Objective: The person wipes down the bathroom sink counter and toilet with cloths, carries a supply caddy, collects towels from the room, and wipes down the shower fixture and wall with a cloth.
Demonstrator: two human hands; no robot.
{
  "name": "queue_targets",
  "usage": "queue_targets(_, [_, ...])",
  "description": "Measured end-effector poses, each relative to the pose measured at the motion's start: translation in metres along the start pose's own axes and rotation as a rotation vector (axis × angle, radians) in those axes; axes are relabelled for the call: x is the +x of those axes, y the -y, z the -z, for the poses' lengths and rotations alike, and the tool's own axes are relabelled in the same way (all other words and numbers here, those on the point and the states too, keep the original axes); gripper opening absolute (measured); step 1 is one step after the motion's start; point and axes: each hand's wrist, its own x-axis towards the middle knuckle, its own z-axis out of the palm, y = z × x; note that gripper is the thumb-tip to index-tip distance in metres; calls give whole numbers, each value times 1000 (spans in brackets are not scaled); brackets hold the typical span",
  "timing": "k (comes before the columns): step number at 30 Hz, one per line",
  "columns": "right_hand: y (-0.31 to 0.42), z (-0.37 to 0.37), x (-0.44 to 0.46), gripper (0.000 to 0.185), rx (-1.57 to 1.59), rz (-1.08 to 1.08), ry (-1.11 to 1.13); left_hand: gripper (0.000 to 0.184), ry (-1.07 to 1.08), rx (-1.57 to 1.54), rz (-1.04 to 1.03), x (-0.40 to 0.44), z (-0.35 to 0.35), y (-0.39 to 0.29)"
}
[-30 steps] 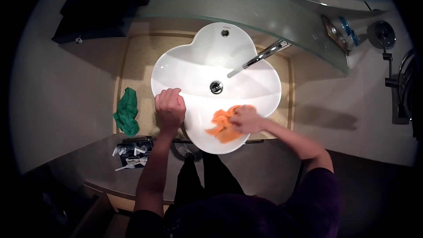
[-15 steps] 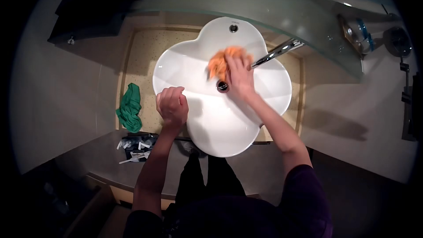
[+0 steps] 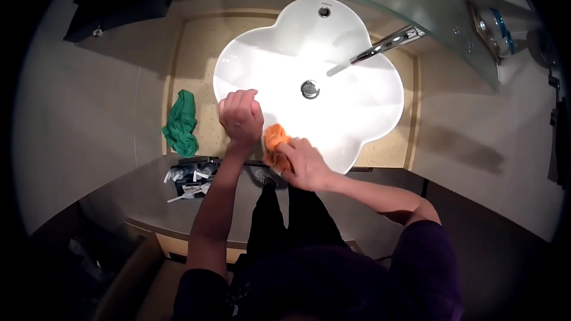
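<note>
A crumpled orange cloth is pressed against the front left rim of the white lobed sink. My right hand has its fingers closed over the cloth. Curled into a fist, my left hand is at the sink's left front edge, and no object shows in it. Whether it touches the rim I cannot tell. The round metal drain is uncovered in the bowl. A chrome faucet reaches over the sink from the back right.
A green cloth lies bunched on the speckled counter left of the sink. Several pump bottles stand lower down at the front left. A glass shelf spans the back, with walls on both sides.
My right hand has brought the orange cloth from beside the drain and faucet to the front left rim. The left hand keeps its fist near the rim. The view has shifted slightly.
</note>
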Motion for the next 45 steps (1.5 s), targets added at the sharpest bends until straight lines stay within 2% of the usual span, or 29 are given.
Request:
queue_targets(2, [7, 13, 4, 54, 48, 75, -29, 19, 4, -10, -4, 0, 2, 3])
queue_targets(4, [-30, 33, 33, 47, 653, -51, 264, 14, 2, -72, -8, -2, 0, 9])
queue_targets(6, [-67, 45, 69, 43, 1135, -135, -94, 15, 13, -90, 37, -1, 8, 5])
queue_targets(7, [-66, 60, 89, 45, 1166, -58, -269, 16, 21, -226, 69, -1, 13, 5])
queue_targets(8, [-66, 70, 111, 46, 1016, -137, -431, 16, 29, -362, 100, -3, 17, 8])
queue_targets(10, [-84, 72, 157, 48, 847, -122, -376, 20, 91, -407, 106, -11, 23, 17])
queue_targets(12, [-69, 35, 186, 49, 165, -296, -630, 23, 191, -778, 437, -12, 27, 17])
queue_targets(13, [-71, 5, 194, 49, 315, -174, -519, 21, 195, -917, 558, -5, 39, 8])
queue_targets(14, [-71, -19, 192, 50, 458, -53, -406, 21, 193, -923, 553, -4, 42, 9])
queue_targets(16, [-25, -29, 137, 47, 387, 86, -331, 22, 63, -1216, 558, -4, 42, 15])
queue_targets(18, [-6, -16, 71, 46, 494, 159, -251, 22, 18, -1344, 663, -6, 38, 25])
queue_targets(20, [-20, -24, 5, 41, 302, 216, -104, 22, -27, -1222, 620, -2, 37, 21])
queue_targets(22, [-7, 0, -61, 33, -120, 232, 85, 22, 42, -1070, 616, 2, 43, 10])
queue_targets(23, [-10, 14, -81, 33, -128, 209, 66, 22, 89, -1034, 597, 2, 42, 9])
queue_targets(25, [-21, 36, -115, 25, -535, 196, 125, 22, 176, -927, 526, -1, 39, 11])
queue_targets(28, [-83, 71, -135, 13, -804, -29, -98, 21, 280, -763, 405, -8, 34, 15])
queue_targets(29, [-131, 75, -133, 16, -844, -171, -267, 20, 279, -746, 379, -10, 32, 15])
queue_targets(31, [-176, 97, -136, 23, -556, -312, -641, 19, 269, -735, 343, -12, 29, 15])
queue_targets(32, [-181, 92, -129, 23, -556, -304, -644, 18, 258, -721, 315, -13, 28, 15])
queue_targets(34, [-184, 74, -109, 34, 611, -370, -1071, 17, 243, -693, 301, -15, 26, 14])
queue_targets(35, [-198, 51, -92, 51, 787, -432, -1144, 17, 243, -695, 297, -15, 25, 15])
queue_targets(36, [-137, 37, -84, 67, 997, -508, -1200, 17, 241, -700, 292, -15, 24, 16])
queue_targets(37, [-146, 2, -70, 77, 792, -462, -1327, 17, 230, -698, 303, -15, 25, 16])
queue_targets(38, [-121, -18, -67, 84, 939, -411, -1354, 17, 221, -695, 305, -15, 29, 13])
queue_targets(40, [-81, -43, -69, 72, 1333, -305, -1420, 18, 15, -933, 529, -20, 48, 7])
queue_targets(41, [-89, -57, -72, 64, 1644, -472, -1343, 18, -52, -898, 572, -26, 57, 10])
queue_targets(42, [-75, -67, -73, 59, 1769, -403, -1340, 17, -118, -840, 552, -37, 59, 24])
queue_targets(44, [-58, -87, -80, 60, 1991, -263, -1122, 22, -100, -543, 455, -60, 68, 66])
queue_targets(45, [-51, -100, -77, 58, 2033, -257, -1046, 22, -110, -530, 462, -64, 76, 88])
